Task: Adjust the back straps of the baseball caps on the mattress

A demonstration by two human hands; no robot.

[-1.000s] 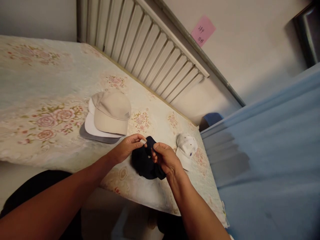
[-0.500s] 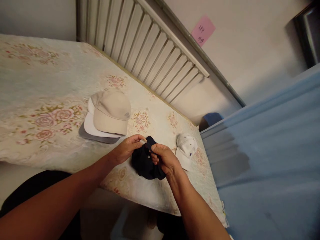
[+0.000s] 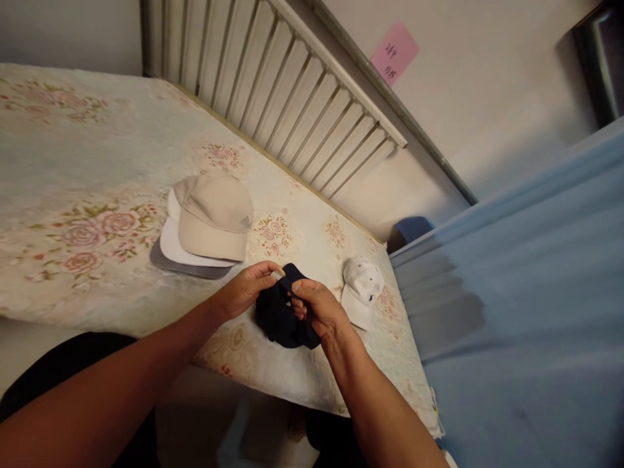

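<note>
Near the front edge of the table, both hands hold a black baseball cap (image 3: 277, 318). My left hand (image 3: 248, 286) pinches the strap at its back opening from the left, fingers closed. On the right, my right hand (image 3: 316, 305) grips the other side of that strap, its fingers curled round it. The hands hide part of the cap. To the left lies a stack of caps, with a beige cap (image 3: 219, 214) on top, a white cap (image 3: 171, 242) under it and a grey brim (image 3: 168, 263) at the bottom. A white cap with a small dark logo (image 3: 361, 286) sits to the right.
A floral tablecloth (image 3: 112, 162) covers the table. Behind it stands a white radiator (image 3: 287, 84) against the wall, with a pink note (image 3: 394, 53) above. A blue curtain (image 3: 526, 292) hangs along the right side. Something dark blue (image 3: 412, 231) is at the far right corner.
The hands stay on the black cap's strap, with my right hand's fingers shifted slightly toward the left hand. The whole view has moved very slightly.
</note>
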